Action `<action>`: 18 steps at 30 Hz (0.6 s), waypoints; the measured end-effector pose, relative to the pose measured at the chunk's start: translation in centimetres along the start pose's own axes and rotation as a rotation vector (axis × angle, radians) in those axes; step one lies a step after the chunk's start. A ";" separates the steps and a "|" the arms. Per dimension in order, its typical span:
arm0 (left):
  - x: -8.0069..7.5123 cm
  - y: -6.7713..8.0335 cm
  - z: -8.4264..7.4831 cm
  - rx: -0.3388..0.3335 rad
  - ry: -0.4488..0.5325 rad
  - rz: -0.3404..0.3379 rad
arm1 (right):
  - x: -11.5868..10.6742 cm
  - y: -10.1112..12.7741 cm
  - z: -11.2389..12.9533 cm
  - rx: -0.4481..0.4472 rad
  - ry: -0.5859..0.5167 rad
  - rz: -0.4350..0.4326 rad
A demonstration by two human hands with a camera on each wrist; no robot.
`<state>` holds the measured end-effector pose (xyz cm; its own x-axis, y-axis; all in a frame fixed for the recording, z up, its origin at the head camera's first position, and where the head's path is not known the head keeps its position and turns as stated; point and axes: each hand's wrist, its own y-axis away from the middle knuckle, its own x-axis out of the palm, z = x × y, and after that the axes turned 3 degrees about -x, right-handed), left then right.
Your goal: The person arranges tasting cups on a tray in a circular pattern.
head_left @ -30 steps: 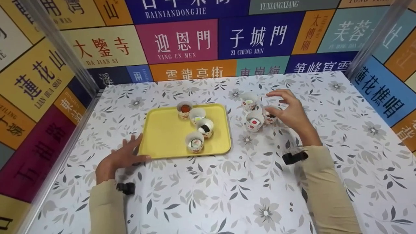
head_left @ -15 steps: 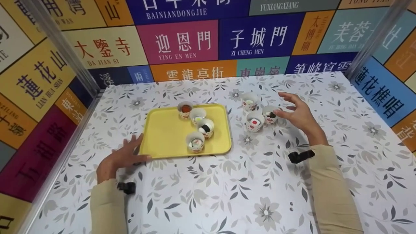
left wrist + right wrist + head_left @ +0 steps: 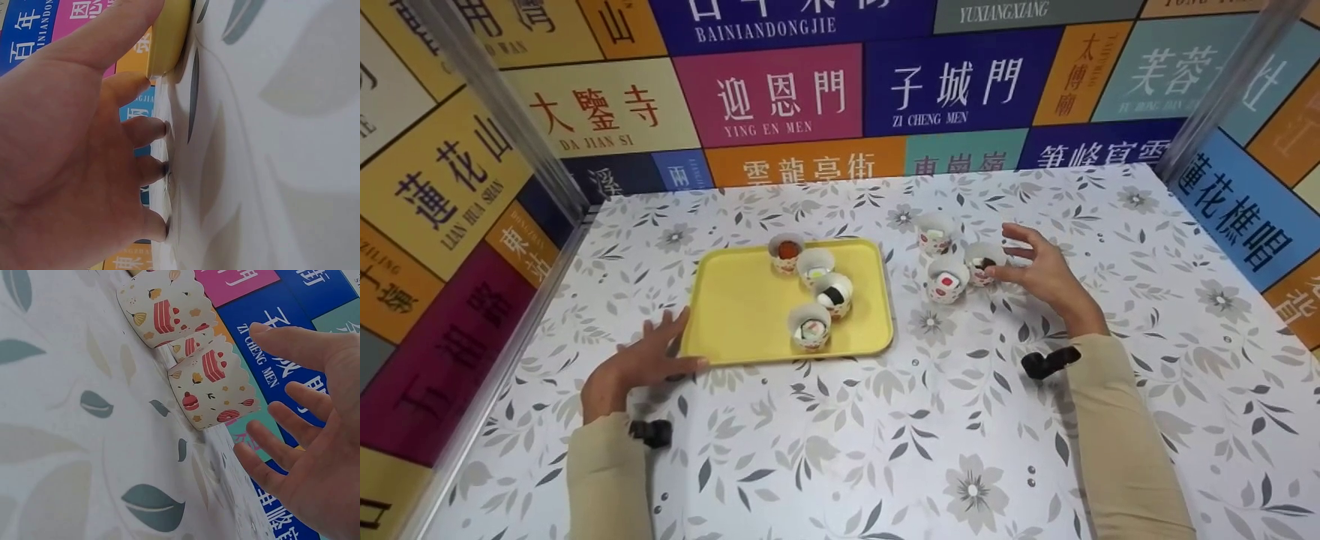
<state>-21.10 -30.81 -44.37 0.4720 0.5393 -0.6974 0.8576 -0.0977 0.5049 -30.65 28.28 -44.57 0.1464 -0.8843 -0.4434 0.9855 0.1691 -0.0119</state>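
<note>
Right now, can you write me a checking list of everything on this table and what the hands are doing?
Surface: flowered tablecloth, flat.
Job's things: three paper cups with toy food stand right of the yellow tray; four filled cups stand in the tray.
Clutter: nothing seen.
Hands: right hand spread open by the nearest cup, apart from it in the wrist view; left hand rests on the table, thumb on the tray's corner.
Cables: nothing seen; small black cameras on both wrists.
Surroundings: colourful sign walls.
</note>
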 end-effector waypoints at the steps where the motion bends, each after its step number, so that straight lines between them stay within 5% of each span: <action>1: 0.0 0.0 0.0 0.000 -0.003 0.001 | 0.0 0.0 0.0 0.004 -0.003 0.004; 18: 0.1 -0.1 0.0 0.026 -0.024 -0.006 | 1.2 -0.1 0.2 0.098 0.045 0.057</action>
<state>-21.13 -30.76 -44.50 0.4714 0.5201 -0.7122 0.8652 -0.1164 0.4877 -30.52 27.10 -44.88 0.2006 -0.8536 -0.4807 0.9797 0.1734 0.1010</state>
